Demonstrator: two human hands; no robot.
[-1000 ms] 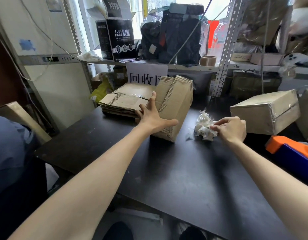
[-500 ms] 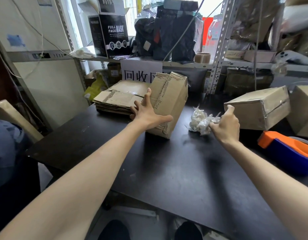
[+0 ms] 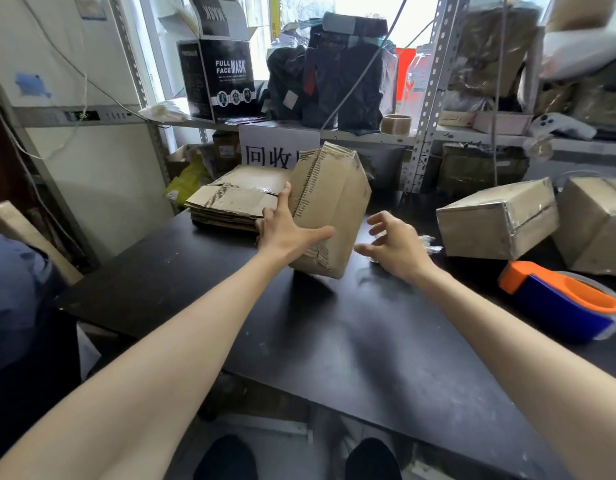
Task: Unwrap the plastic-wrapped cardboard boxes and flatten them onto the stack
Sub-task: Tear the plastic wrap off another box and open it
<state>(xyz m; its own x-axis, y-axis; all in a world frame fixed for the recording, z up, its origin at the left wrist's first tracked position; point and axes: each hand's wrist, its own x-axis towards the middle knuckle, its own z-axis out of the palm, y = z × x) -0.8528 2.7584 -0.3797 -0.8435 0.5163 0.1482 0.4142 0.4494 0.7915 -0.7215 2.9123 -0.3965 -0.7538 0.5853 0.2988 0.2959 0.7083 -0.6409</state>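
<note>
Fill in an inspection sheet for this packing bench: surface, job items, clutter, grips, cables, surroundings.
Surface: black table, scuffed with pale marks.
Job's things: unwrapped box tilted; flattened stack to its left; a wrapped box and a second wrapped box at right.
Clutter: tape dispenser near the right edge; crumpled plastic mostly hidden behind the right hand.
Grips: left hand flat against the tilted box, fingers straight; right hand spread, holding nothing.
Cables: white cord hangs across the shelf.
Surroundings: metal shelving, black mask box, tape roll.
</note>
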